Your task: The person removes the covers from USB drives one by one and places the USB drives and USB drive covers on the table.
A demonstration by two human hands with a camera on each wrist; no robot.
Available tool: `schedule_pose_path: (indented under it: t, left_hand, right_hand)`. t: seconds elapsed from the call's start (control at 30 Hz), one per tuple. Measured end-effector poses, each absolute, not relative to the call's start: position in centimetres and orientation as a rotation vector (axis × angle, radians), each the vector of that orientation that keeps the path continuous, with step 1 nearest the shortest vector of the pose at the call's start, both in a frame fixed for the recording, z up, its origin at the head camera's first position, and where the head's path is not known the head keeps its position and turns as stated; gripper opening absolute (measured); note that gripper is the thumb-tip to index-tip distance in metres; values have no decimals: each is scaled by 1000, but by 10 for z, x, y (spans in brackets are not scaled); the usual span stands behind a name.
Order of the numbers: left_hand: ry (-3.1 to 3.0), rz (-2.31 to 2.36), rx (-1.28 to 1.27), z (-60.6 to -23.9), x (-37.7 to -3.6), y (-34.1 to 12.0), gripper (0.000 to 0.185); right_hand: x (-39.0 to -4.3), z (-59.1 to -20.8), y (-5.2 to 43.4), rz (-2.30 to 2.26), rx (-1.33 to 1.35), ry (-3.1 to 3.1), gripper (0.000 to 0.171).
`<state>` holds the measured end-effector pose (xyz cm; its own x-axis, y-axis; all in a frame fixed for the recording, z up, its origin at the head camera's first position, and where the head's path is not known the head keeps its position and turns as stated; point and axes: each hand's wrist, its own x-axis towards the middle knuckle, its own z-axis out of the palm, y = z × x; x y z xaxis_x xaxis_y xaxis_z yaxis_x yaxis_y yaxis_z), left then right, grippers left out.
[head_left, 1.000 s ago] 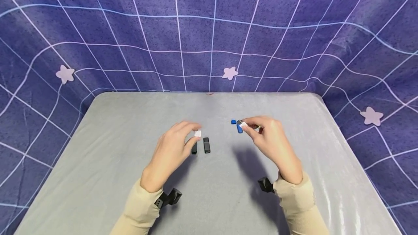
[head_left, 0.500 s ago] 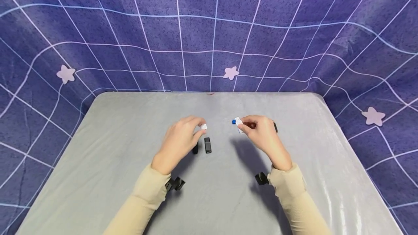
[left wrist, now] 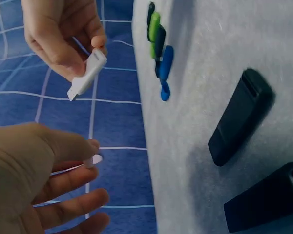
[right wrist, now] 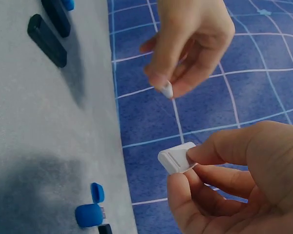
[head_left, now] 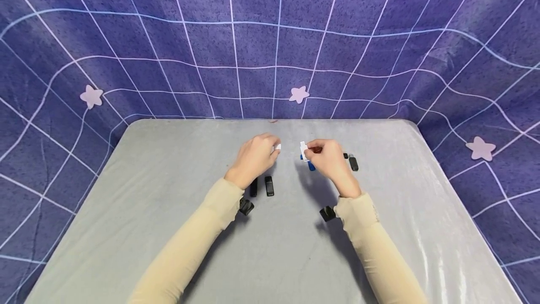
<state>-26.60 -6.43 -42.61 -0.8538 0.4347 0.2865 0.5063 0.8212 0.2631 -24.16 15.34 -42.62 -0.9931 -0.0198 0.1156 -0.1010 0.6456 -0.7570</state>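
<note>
My left hand point(head_left: 255, 157) pinches a small white cap point(right wrist: 167, 89) between thumb and fingers, mostly covered by the fingertips. Facing it, my right hand point(head_left: 332, 159) pinches a white USB stick point(head_left: 303, 149) by its body. In the left wrist view the plug end of this white stick points toward the left hand. Cap and stick are apart, both held above the table. Beneath the right hand lie a blue USB stick point(head_left: 311, 165) and a blue cap point(right wrist: 97, 192). Two black USB sticks lie near my left forearm, one point(head_left: 269, 186) beside the other point(head_left: 253, 187).
Right of my right hand, a black USB stick point(head_left: 353, 163) with its plug bare lies by a small black cap point(head_left: 345, 155). A green stick point(left wrist: 154, 31) shows in the left wrist view. Purple gridded cloth point(head_left: 253, 41) hangs around the grey table point(head_left: 190, 154).
Both hands have moved forward and closer to each other, carrying the white cap and the white USB stick. The black stick on the right has come out from behind my right hand.
</note>
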Motion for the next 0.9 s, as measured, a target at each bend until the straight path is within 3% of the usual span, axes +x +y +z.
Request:
schedule_pose_path:
  t: [0.47, 0.9]
  left_hand:
    - [-3027, -367, -757, -440, -310, -39, 12]
    - [-3136, -365, -799, -457, -313, -24, 14]
  right_hand:
    - [-260, -452, 144, 1369, 44, -2755, 13]
    - [-259, -465, 132, 1164, 11, -2863, 6]
